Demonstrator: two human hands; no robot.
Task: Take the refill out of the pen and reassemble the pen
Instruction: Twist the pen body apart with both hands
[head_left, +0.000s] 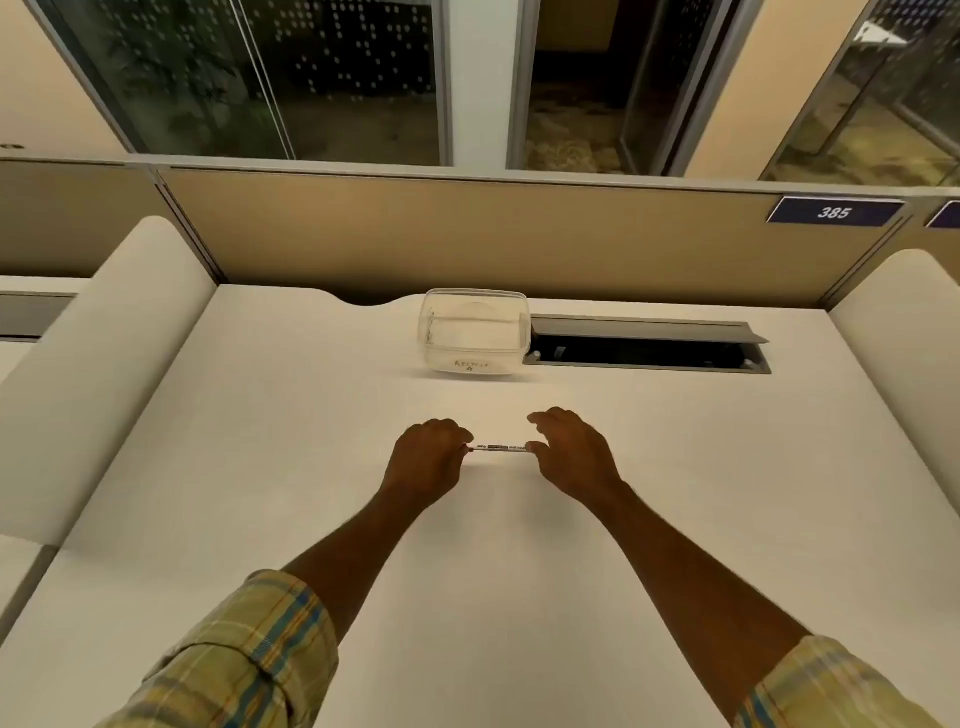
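Pen (501, 448) runs left-right mid-frame over the table (311, 415); I've got my left hand (428, 462) and right hand (571, 457) each pinching one end, equally close.

I sit at a pale worktop (260, 415) with padded side dividers (104, 374), a tan partition panel (467, 234) ahead, and a cable tray (649, 348) open. Beyond it, dark glass windows (311, 78) stand under warm, dim light.
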